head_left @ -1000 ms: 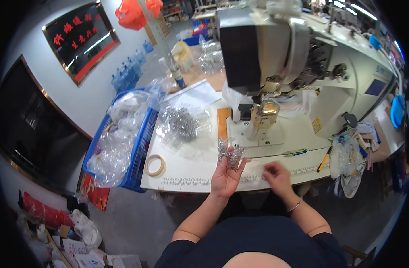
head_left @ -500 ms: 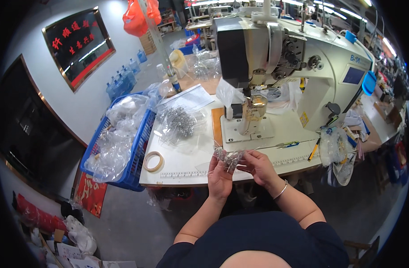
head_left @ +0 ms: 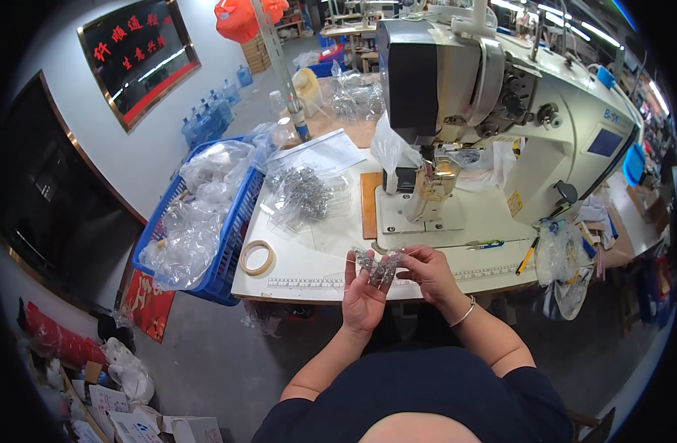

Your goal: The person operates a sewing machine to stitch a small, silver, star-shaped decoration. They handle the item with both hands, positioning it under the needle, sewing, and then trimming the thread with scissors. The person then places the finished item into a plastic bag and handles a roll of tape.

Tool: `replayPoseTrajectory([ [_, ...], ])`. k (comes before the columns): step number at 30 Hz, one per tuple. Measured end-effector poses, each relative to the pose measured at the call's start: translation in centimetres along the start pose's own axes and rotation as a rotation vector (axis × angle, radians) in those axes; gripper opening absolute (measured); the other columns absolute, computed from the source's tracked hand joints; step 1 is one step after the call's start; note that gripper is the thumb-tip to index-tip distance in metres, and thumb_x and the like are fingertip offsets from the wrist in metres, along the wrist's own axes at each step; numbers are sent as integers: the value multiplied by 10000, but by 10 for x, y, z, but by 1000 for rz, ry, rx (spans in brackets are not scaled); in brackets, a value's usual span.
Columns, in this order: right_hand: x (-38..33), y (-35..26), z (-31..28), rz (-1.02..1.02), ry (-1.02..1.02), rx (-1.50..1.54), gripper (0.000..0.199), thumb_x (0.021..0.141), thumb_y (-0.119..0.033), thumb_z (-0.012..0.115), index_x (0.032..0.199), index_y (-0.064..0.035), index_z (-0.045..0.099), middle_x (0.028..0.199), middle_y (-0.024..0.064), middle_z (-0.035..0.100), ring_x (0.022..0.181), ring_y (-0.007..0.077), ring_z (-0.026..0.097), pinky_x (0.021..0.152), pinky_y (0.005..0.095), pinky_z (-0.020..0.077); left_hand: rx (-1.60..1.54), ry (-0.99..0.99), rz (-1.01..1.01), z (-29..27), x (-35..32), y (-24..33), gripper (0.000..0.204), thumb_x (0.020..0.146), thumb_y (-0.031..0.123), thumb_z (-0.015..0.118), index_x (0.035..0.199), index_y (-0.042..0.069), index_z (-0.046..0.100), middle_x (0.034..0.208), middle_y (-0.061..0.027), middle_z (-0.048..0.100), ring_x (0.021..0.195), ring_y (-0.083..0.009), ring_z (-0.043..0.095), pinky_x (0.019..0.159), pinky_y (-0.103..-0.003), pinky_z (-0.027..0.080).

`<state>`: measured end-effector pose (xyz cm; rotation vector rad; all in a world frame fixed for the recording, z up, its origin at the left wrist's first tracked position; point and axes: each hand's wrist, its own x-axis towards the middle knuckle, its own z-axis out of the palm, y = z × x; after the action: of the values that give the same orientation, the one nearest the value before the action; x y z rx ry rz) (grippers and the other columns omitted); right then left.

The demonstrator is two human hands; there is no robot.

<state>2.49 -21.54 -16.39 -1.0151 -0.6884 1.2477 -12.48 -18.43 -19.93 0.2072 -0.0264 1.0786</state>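
Note:
In front of the table's near edge, my left hand [head_left: 363, 304] is closed around a silvery, sparkling piece with clear film strips [head_left: 377, 266]. Its exact kind is not plain. My right hand [head_left: 433, 279] pinches the right end of the same piece between thumb and fingers. A heap of similar silvery pieces with clear film [head_left: 303, 196] lies on the white table [head_left: 323, 258], beyond my left hand and to its left. Just past my hands stands a post-bed sewing machine [head_left: 416, 88], its metal bed plate [head_left: 416, 214] close to my right fingers.
A blue basket [head_left: 231, 244] full of clear plastic bags stands at the table's left, beside a tape roll [head_left: 257, 258]. Along the front edge runs a printed ruler strip [head_left: 309, 283]. An orange pen [head_left: 528, 255] and a plastic bag [head_left: 560, 247] are at the right.
The whole view has shifted, with the sewing machine now farther right in the picture. Both hands keep hold of the silvery piece, their fingers only slightly moved.

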Motion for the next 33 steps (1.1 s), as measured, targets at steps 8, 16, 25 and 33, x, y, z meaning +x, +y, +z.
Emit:
replayPoseTrajectory([
  [8,16,4,-4,48,43,65,157,831,-116,677,955,-38,621,874,47,656,810,134,636,659,250,506,109,5,12,-17,15,-4,465,941,78,453,1356,270,368,1304,-72,492,1246,-293,434,1039,-466,373],
  [16,32,3,-4,91,54,-11,176,816,-139,699,942,-38,630,794,17,629,726,108,601,614,232,491,-8,14,-55,-5,19,9,399,964,322,390,1355,243,392,1389,-60,416,1322,-304,332,1093,-514,256],
  [25,36,6,2,126,52,-16,177,827,-134,684,951,-19,632,805,23,624,711,95,591,584,200,486,-20,42,-68,-2,15,18,464,955,369,386,1390,216,340,1412,-54,387,1319,-290,339,1091,-518,245],
  [33,40,13,-5,132,35,-14,172,830,-127,676,956,-18,632,817,26,627,710,91,586,576,195,487,-35,64,-66,-4,14,15,494,954,393,377,1406,206,315,1428,-52,366,1299,-276,366,1074,-506,271],
])
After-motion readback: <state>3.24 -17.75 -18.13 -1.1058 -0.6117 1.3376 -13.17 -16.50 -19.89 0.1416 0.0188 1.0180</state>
